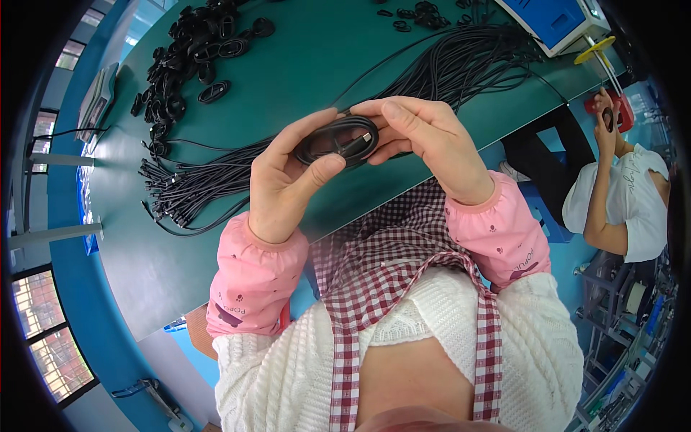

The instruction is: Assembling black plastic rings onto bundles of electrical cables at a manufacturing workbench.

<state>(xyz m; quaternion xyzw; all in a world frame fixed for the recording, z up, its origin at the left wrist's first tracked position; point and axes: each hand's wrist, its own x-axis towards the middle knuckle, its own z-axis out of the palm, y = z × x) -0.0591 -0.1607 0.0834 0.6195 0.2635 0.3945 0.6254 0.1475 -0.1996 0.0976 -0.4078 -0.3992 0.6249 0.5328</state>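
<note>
Above the near edge of the table, both my hands hold a black cable (354, 148) wound into an oval coil. A connector with a metal tip lies across the inside of the loop. My left hand (286, 176) grips the coil's left side, its thumb pressed at the lower front and fingers behind. At the right end, my right hand (432, 133) has its fingers curled against the loop; some fingertips are hidden. Long loose black cables (461, 65) lie beyond my right hand, and a bundle of cable ends (187, 187) spreads left of my left hand.
Many coiled cables (173, 86) are heaped on the green table (288, 65) at far left, with a smaller group (425, 14) at the back. A blue-and-white machine (551, 21) stands far right. Beside the table, another person (619, 194) holds a small dark coil.
</note>
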